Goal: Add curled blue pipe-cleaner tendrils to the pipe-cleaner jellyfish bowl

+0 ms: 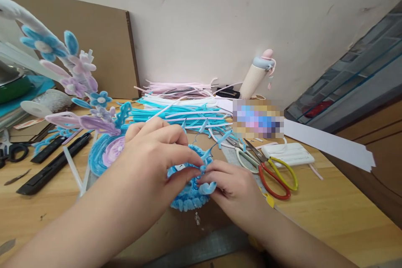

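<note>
In the middle of the view, both hands meet over a round blue fuzzy piece (188, 204) made of pipe cleaners, with a small clear bead dangle (197, 218) at its near side. My left hand (157, 150) pinches a blue pipe cleaner (205, 157) between thumb and forefinger. My right hand (232, 182) has curled fingers on the same pipe cleaner from the right; its fingertips are partly hidden. A curled blue end (207, 188) sticks out beside the right fingers. Left of my hands stands a fuzzy flower arch (75, 63) on a blue and pink coiled base (100, 155).
Bundles of blue, white and pink pipe cleaners (176, 113) lie along the wall. To the right are red-and-yellow-handled scissors (274, 180), a white power bank-like box (287, 153) and a tilted bottle (255, 76). Black scissors (14, 150) and a black bar (56, 163) lie left.
</note>
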A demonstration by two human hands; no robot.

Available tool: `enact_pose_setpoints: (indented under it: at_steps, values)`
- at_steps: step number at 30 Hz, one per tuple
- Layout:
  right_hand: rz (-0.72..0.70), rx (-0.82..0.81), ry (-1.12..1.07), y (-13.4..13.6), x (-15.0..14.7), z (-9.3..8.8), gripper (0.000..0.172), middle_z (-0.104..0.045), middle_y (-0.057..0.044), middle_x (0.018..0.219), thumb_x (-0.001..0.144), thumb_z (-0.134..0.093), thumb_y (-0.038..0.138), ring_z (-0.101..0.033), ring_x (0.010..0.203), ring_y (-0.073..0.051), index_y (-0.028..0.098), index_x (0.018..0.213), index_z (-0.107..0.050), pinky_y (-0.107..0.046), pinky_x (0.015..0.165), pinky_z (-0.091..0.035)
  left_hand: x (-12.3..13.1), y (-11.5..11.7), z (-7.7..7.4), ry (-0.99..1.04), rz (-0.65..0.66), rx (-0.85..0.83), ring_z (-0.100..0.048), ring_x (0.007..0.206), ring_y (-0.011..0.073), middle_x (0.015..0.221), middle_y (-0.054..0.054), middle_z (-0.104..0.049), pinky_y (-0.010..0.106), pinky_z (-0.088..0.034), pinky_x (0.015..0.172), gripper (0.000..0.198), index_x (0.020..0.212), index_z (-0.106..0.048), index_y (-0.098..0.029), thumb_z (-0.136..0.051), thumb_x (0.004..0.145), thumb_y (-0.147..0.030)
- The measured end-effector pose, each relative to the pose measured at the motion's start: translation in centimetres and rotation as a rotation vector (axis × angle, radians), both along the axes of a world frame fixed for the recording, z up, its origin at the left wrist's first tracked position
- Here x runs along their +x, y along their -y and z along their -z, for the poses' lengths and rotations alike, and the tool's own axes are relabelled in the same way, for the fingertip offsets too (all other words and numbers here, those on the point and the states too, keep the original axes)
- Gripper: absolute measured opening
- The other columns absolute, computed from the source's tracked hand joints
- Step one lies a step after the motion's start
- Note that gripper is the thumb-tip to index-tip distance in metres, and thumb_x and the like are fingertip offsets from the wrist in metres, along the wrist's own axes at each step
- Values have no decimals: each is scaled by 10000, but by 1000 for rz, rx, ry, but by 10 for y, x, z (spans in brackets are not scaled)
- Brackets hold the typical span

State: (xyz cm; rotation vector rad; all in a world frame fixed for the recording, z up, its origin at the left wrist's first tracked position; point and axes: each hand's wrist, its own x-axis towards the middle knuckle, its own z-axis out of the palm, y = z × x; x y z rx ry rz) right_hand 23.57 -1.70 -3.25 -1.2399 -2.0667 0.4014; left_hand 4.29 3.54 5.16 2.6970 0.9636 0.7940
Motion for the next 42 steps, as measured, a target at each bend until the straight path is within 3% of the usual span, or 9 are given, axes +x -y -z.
enact_pose_setpoints:
  at_steps: [5, 16, 22, 24, 27, 30, 33, 39, 42]
  values:
    - [-1, 0, -5, 0, 0, 1, 182, -722, -2, 877, 869, -589, 99, -662, 760, -151, 233, 842, -709, -254, 654, -473, -1, 0, 4, 9, -8, 19, -477, 775, 204, 747, -9, -581, 356, -261, 672, 192, 824, -748, -340, -679, 800, -163]
    - [-1, 3, 55, 0, 1, -2, 170, -733, -18, 887, 839, -604, 69, -677, 791, -175, 210, 841, -700, -279, 697, -504, 4, 0, 3, 28, -28, 92, -499, 722, 219, 677, 8, -598, 372, -255, 661, 212, 675, -753, -290, -686, 752, -104]
    - [-9, 1, 81, 0, 2, -5, 205, -732, -4, 890, 809, -600, 43, -680, 787, -175, 213, 837, -710, -285, 702, -507, -11, 1, -6, 27, -9, 34, -552, 811, 205, 797, -16, -640, 359, -337, 702, 218, 871, -732, -310, -599, 828, -143]
    - [-9, 2, 94, 1, 2, -6, 199, -731, -1, 874, 813, -604, 52, -680, 771, -173, 216, 831, -717, -283, 689, -503, -24, -2, -15, 70, -64, 14, -568, 809, 160, 873, -31, -657, 304, -378, 692, 187, 954, -704, -291, -557, 870, -211]
    - [-6, 5, 119, 3, 3, -7, 202, -727, 5, 853, 812, -611, 49, -679, 752, -170, 219, 818, -720, -275, 664, -492, -44, -12, -19, 15, -287, -31, -549, 670, 120, 851, -43, -666, 249, -369, 578, 219, 1027, -677, -265, -527, 891, -349]
    - [-6, 22, 122, 3, 4, -8, 197, -722, 7, 834, 806, -622, 45, -675, 731, -165, 218, 800, -715, -265, 633, -476, -54, -23, -4, -87, -412, -232, -578, 655, 172, 797, -5, -681, 280, -398, 554, 316, 1065, -666, -228, -469, 888, -402]
    - [-21, 39, 105, 3, 5, -7, 179, -721, 7, 827, 815, -632, 59, -672, 720, -163, 218, 801, -714, -262, 625, -470, -54, -24, 26, -48, -448, -496, -632, 700, 242, 807, 43, -677, 345, -477, 584, 425, 1127, -627, -210, -508, 836, -496]
    - [-26, 61, 85, 4, 4, -5, 159, -716, -2, 801, 813, -645, 67, -650, 669, -155, 208, 804, -716, -254, 593, -463, -46, 5, 75, 429, -360, -1219, -667, 792, 246, 1099, 90, -555, 410, -582, 649, 799, 1438, -211, -255, -590, 781, -505]
    - [-25, 56, 74, 6, 3, -5, 189, -713, -10, 795, 807, -622, 41, -629, 638, -142, 200, 815, -724, -244, 567, -456, -46, 16, 83, 401, -396, -1247, -659, 695, 220, 1142, 107, -513, 426, -567, 641, 820, 1440, -183, -260, -580, 786, -557]
